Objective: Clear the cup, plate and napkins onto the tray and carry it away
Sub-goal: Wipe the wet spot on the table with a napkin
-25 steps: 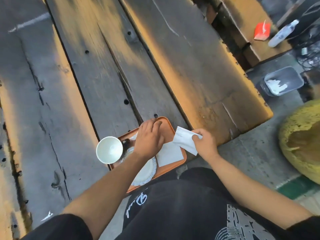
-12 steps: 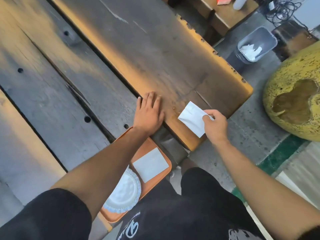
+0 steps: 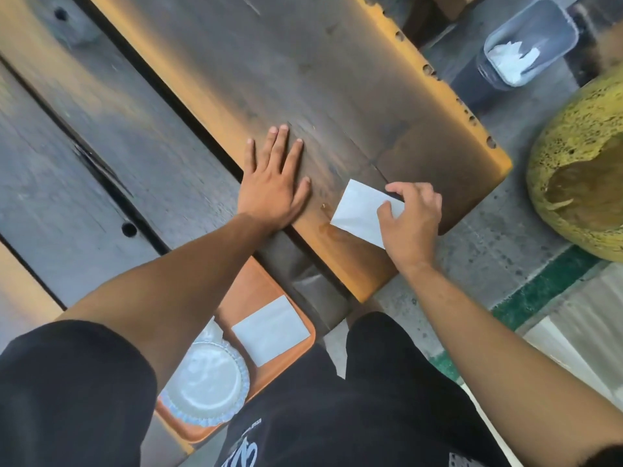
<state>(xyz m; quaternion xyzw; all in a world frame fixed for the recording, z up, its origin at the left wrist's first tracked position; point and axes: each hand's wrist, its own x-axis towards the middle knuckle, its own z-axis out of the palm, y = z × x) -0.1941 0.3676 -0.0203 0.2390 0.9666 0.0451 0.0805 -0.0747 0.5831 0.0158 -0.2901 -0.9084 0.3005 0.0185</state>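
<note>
Right hand [image 3: 409, 220] pinches a folded white napkin [image 3: 362, 212] against the wooden table [image 3: 337, 79] near its corner. Left hand [image 3: 273, 183] lies flat, fingers spread, holding nothing. Below, the orange tray [image 3: 256, 288] carries a second napkin [image 3: 269, 328] beside the plate [image 3: 205, 382].

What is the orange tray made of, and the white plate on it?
The tray looks like smooth plastic: even orange colour, rounded rim, slight sheen. The plate seems thin paper or foam, matte white with a crimped, fluted edge; the picture cannot settle which.
</note>
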